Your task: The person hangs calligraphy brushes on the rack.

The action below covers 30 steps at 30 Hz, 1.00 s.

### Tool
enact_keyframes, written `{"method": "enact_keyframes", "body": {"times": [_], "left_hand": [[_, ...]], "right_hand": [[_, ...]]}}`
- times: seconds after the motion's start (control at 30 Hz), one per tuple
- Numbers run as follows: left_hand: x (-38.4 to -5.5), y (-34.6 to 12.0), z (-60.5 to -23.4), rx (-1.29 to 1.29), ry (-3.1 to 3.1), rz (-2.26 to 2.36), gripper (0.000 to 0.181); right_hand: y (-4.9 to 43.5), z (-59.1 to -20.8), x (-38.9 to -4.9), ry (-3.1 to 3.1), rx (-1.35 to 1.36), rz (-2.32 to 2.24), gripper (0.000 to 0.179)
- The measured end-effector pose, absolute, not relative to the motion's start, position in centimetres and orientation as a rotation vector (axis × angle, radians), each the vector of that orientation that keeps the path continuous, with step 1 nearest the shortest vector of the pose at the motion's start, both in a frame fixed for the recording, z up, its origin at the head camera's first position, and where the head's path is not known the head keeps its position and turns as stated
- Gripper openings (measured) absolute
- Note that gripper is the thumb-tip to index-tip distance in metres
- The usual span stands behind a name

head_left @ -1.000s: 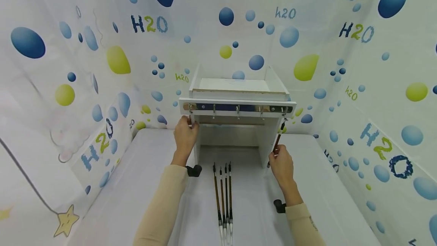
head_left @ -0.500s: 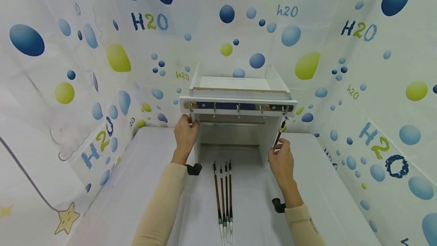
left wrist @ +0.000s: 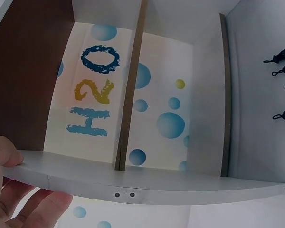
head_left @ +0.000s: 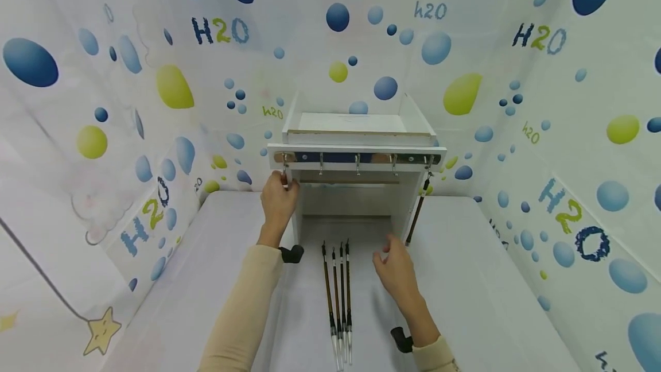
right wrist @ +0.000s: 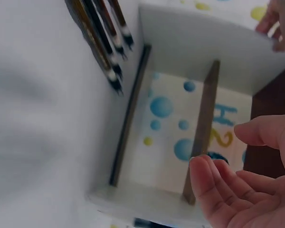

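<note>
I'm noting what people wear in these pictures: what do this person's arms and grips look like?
The left sleeve and right sleeve are beige, ending near the wrists. The left wrist piece and right wrist piece are small and black. The left grip and right grip are gloveless; no cables show.

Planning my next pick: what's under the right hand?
In the head view, white tabletop shows beside the right hand, right of four calligraphy brushes. The part directly beneath is covered by the hand.

4 brushes [head_left: 338,297] & wht shelf [head_left: 341,167] on tbl [head_left: 475,280].
</note>
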<state>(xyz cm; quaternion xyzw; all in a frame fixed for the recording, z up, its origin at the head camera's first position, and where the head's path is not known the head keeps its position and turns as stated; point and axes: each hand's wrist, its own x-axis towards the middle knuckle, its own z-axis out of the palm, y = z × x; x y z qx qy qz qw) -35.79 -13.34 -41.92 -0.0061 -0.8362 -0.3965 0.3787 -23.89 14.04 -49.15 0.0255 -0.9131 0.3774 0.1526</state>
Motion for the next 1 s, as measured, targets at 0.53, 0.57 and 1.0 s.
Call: {"method": "enact_keyframes", "body": {"times": [0.53, 0.57, 1.0], "left_hand": [[-35.3, -13.5, -42.2, 0.007, -2.155, -1.037, 0.02], [-35.3, -13.5, -42.1, 0.008, -2.155, -1.038, 0.02], [-35.4, -13.1, -41.7, 0.012, -2.16, -1.043, 0.018]], "right_hand": [[10.3, -55.2, -21.6, -2.804, 0.14, 1.093, 0.054], [10.2, -55.6, -21.6, -2.818, 0.143, 1.094, 0.053], [9.3, -58.1, -21.5, -2.906, 0.242, 1.083, 0.038]]}}
